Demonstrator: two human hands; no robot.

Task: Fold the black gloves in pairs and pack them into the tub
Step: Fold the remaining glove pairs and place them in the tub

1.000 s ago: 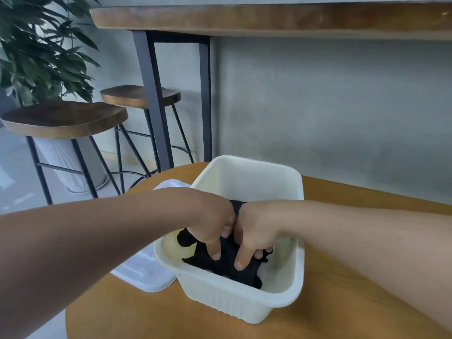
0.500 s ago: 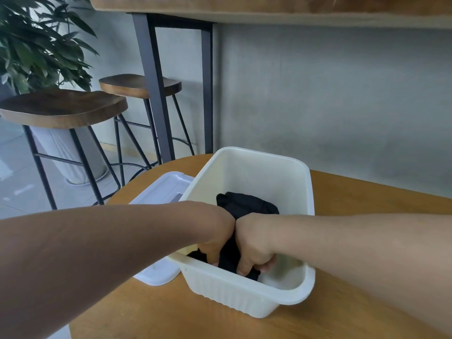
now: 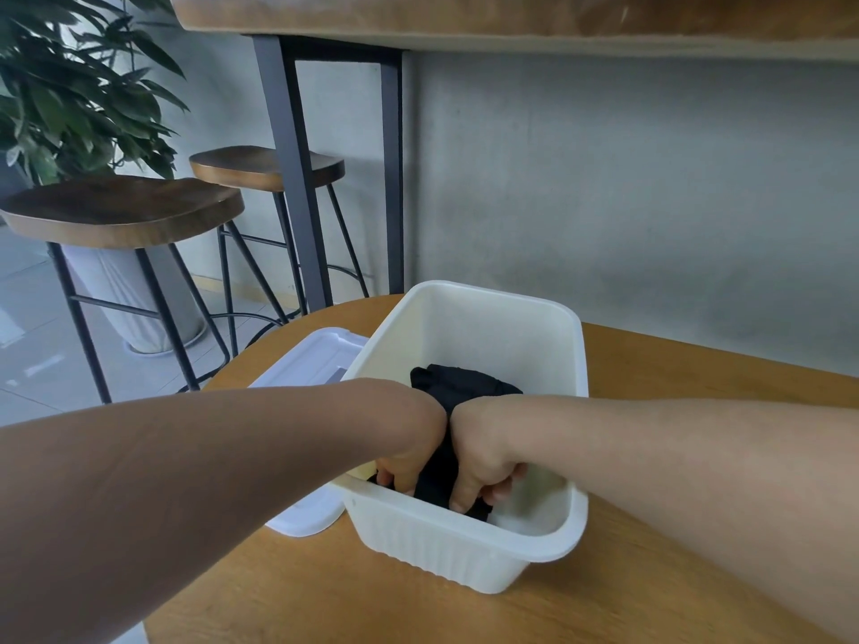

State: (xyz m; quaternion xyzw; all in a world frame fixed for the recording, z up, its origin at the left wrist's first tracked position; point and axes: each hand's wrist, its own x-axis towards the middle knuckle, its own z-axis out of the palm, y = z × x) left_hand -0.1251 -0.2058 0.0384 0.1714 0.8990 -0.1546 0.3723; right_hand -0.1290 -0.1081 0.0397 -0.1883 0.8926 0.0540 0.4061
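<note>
Head-cam view looking down at a white plastic tub [image 3: 469, 553] on a round wooden table [image 3: 325, 592]. Both bare forearms reach in from the near edge and meet over the tub's near-left corner. Left hand [image 3: 411, 450] and right hand [image 3: 483, 455] are knuckle to knuckle, fingers curled down into the tub and closed on a bundle of black gloves [image 3: 458, 388]. The gloves lie inside the tub, running from its middle toward the near wall; the part under the hands is hidden, so it's hard to tell how many pairs there are or how neatly they're folded. A white lid [image 3: 309, 360] lies flat on the table just left of the tub, partly behind the left forearm. Beyond the tub, to the left, two wooden bar stools [image 3: 121, 211] w/ black metal legs and a leafy plant [image 3: 69, 86]; directly behind the tub, a grey wall
</note>
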